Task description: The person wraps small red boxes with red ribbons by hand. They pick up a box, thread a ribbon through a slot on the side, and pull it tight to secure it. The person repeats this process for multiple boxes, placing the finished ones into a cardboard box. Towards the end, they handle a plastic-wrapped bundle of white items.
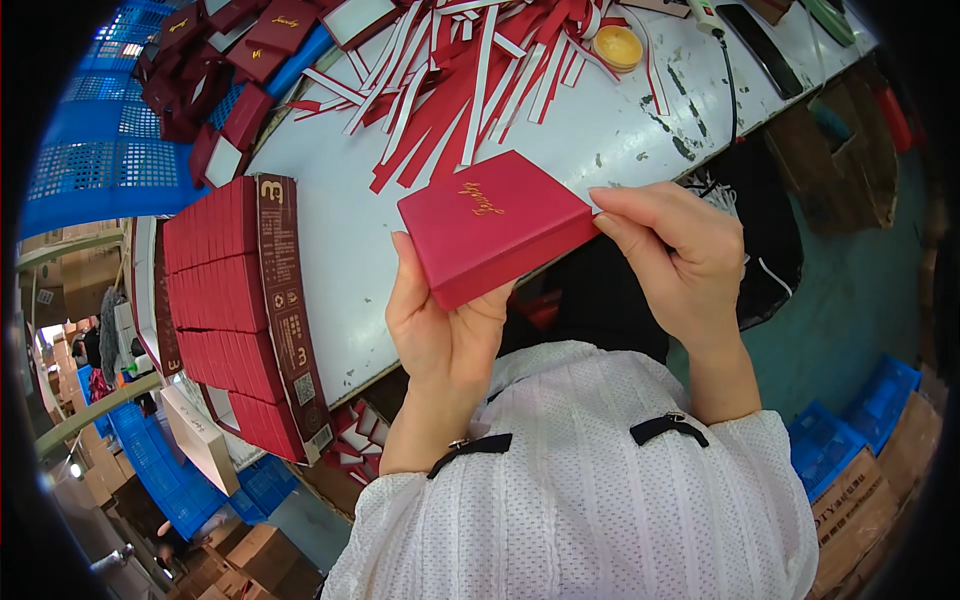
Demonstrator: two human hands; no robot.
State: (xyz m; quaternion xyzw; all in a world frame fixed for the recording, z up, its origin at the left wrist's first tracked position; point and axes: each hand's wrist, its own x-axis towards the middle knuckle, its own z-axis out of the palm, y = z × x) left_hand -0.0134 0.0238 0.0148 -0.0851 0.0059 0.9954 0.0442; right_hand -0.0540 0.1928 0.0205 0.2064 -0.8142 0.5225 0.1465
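Note:
A flat red gift box (492, 222) with gold lettering on its lid is held up over the table's front edge, closed and slightly tilted. My left hand (440, 325) supports it from below, its thumb against the left side and the fingers mostly hidden underneath. At the box's right corner, my right hand (680, 250) pinches with thumb and forefinger; its other fingers are curled in. Behind the box lie many loose red and white ribbon strips (480, 85) on the white table (335, 250).
To the left stands a dark red carton (285, 300) packed with rows of red boxes (215, 285). A blue basket (110, 165) with more boxes (240, 115) is at the far left. A round yellow tin (617, 47) and a black phone-like object (760, 50) lie at the back right.

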